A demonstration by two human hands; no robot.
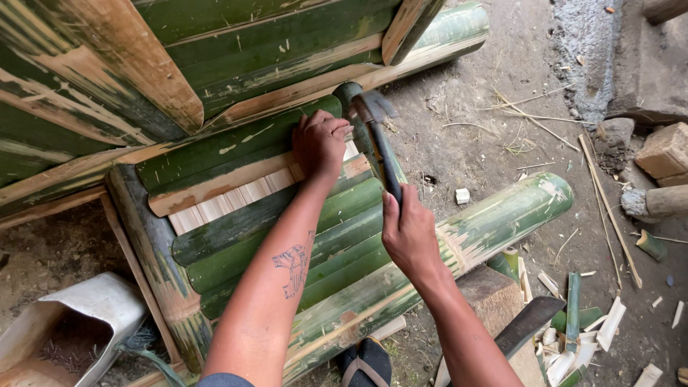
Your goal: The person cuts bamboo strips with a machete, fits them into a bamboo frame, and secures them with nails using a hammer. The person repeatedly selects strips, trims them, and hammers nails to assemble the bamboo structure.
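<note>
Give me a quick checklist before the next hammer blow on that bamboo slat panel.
1. Hammer gripped by right hand on the handle: ok.
2. Left hand pressing the green bamboo slat at its end: ok.
3. Left fingers clear of the hammer head: not ok, they sit right beside it.
4. Nail under the head: cannot tell, hidden.
5. Slats lying flat on the bamboo pole: ok.
6. Machete on the wood block, away from both hands: ok.

Two bare forearms reach forward and away from the body. The left hand (pixel 320 140) presses down, fingers curled, a tattoo on its forearm. The right hand (pixel 408 231) is clenched in a fist-like grip, wrist bent.
</note>
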